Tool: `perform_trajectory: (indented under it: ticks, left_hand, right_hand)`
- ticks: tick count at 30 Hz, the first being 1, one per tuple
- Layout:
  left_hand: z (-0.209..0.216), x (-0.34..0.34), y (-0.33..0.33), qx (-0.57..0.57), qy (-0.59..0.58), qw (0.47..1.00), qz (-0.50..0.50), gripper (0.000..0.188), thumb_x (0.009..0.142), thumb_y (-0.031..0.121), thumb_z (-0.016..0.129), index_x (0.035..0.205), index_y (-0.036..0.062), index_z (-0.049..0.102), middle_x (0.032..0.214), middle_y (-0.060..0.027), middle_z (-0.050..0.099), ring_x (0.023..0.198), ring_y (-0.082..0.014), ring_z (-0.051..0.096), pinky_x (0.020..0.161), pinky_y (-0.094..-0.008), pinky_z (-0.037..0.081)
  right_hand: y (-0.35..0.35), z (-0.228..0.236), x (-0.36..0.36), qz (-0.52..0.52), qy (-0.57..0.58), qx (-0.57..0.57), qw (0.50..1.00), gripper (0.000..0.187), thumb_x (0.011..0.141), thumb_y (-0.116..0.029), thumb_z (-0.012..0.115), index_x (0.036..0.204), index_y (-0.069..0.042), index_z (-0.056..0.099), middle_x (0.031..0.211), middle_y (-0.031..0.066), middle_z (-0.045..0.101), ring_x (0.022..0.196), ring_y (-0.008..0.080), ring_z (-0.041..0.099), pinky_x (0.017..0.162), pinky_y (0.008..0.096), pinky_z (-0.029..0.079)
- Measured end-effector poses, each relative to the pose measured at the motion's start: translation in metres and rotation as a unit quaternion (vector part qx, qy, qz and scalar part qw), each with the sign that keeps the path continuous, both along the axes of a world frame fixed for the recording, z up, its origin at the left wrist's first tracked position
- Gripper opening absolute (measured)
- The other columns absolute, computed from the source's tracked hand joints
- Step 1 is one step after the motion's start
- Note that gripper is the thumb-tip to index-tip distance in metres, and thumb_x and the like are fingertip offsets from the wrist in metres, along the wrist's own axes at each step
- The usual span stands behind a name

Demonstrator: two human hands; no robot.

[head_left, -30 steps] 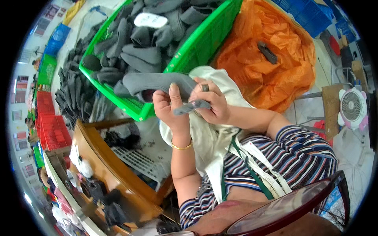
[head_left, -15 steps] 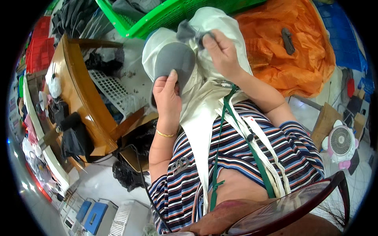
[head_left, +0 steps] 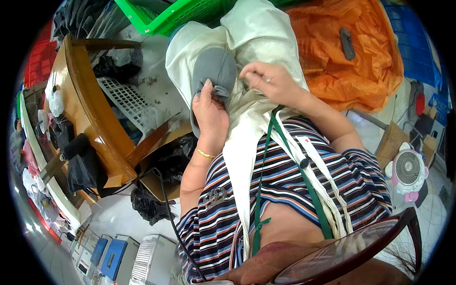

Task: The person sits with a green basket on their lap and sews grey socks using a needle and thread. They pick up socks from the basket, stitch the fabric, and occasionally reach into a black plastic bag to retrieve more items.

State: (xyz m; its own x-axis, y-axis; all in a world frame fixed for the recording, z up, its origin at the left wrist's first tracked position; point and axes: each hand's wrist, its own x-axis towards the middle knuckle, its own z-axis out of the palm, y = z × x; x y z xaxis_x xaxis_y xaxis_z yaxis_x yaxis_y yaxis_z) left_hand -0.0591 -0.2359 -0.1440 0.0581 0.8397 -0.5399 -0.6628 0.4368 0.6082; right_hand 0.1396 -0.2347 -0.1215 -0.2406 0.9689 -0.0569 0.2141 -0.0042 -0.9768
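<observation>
A rounded grey fabric piece (head_left: 214,64), its exact kind not clear, lies over my left thigh. My left hand (head_left: 211,114) is closed on its near end, fingers partly hidden underneath. Under that thumb a small bunched grey cloth strip (head_left: 219,91) rests on the rounded piece. To the right, above my lap, my right hand (head_left: 273,85) is held apart from the fabric. Its fingers are drawn together in a pinch and slightly blurred; whatever they hold is too small to see. A cream apron (head_left: 263,38) covers both thighs.
A green plastic basket (head_left: 166,21) stands beyond my knees. At right an orange sheet (head_left: 327,57) carries a dark grey strip (head_left: 347,43). A wooden stool (head_left: 90,109) and a white plastic grid (head_left: 126,102) are at left. A small fan (head_left: 407,170) stands at lower right.
The small grey strip was in my right hand; now it sits under my left thumb on the rounded piece. My right hand has released it and moved nearer my body.
</observation>
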Motion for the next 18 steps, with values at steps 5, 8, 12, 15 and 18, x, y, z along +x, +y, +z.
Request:
perform_trajectory:
  ticks: [5, 8, 12, 15, 18]
  left_hand:
    - [-0.002, 0.004, -0.001, -0.022, 0.000, 0.999, 0.036, 0.018, 0.096, 0.017, 0.063, 0.106, 0.0028, 0.065, 0.105, -0.0052, 0.068, 0.096, -0.0147, 0.063, 0.088, -0.0297, 0.050]
    - [0.005, 0.007, 0.004, -0.029, 0.004, 0.999, 0.039, 0.019, 0.095, 0.016, 0.064, 0.107, 0.0014, 0.065, 0.106, -0.0061, 0.069, 0.098, -0.0157, 0.064, 0.090, -0.0304, 0.050]
    - [0.004, 0.007, 0.004, -0.023, 0.012, 0.999, 0.031, 0.020, 0.095, 0.016, 0.064, 0.108, 0.0004, 0.065, 0.107, -0.0073, 0.069, 0.098, -0.0161, 0.064, 0.090, -0.0304, 0.050]
    - [0.001, 0.007, 0.003, -0.025, 0.021, 0.999, 0.013, 0.026, 0.094, 0.015, 0.064, 0.114, -0.0020, 0.060, 0.113, -0.0098, 0.065, 0.102, -0.0177, 0.062, 0.092, -0.0314, 0.049]
    - [0.003, 0.009, 0.002, -0.014, 0.021, 1.000, -0.009, 0.020, 0.095, 0.015, 0.063, 0.108, 0.0003, 0.061, 0.107, -0.0074, 0.066, 0.095, -0.0152, 0.063, 0.085, -0.0290, 0.050]
  right_hand:
    - [-0.002, -0.007, 0.050, -0.080, 0.159, -0.090, 0.980, 0.017, 0.099, -0.016, 0.060, 0.110, -0.003, 0.063, 0.086, 0.0018, 0.067, 0.079, 0.0092, 0.063, 0.076, 0.0251, 0.053]
    - [-0.005, -0.014, 0.071, -0.114, 0.202, -0.104, 0.967, 0.013, 0.099, -0.014, 0.059, 0.107, -0.005, 0.063, 0.080, 0.0010, 0.065, 0.073, 0.0087, 0.062, 0.069, 0.0237, 0.053]
    - [-0.002, -0.003, 0.048, -0.117, 0.136, -0.174, 0.968, 0.012, 0.099, -0.015, 0.059, 0.105, -0.006, 0.064, 0.073, -0.0008, 0.061, 0.063, 0.0056, 0.057, 0.056, 0.0199, 0.048]
    - [0.005, 0.009, 0.010, -0.033, 0.075, -0.179, 0.980, 0.014, 0.097, -0.017, 0.061, 0.104, -0.007, 0.067, 0.074, 0.0020, 0.065, 0.064, 0.0094, 0.062, 0.058, 0.0234, 0.050]
    - [0.010, -0.004, -0.015, -0.003, -0.052, 0.037, 0.998, 0.016, 0.092, -0.015, 0.060, 0.104, -0.006, 0.066, 0.076, 0.0079, 0.068, 0.064, 0.0187, 0.066, 0.060, 0.0300, 0.051]
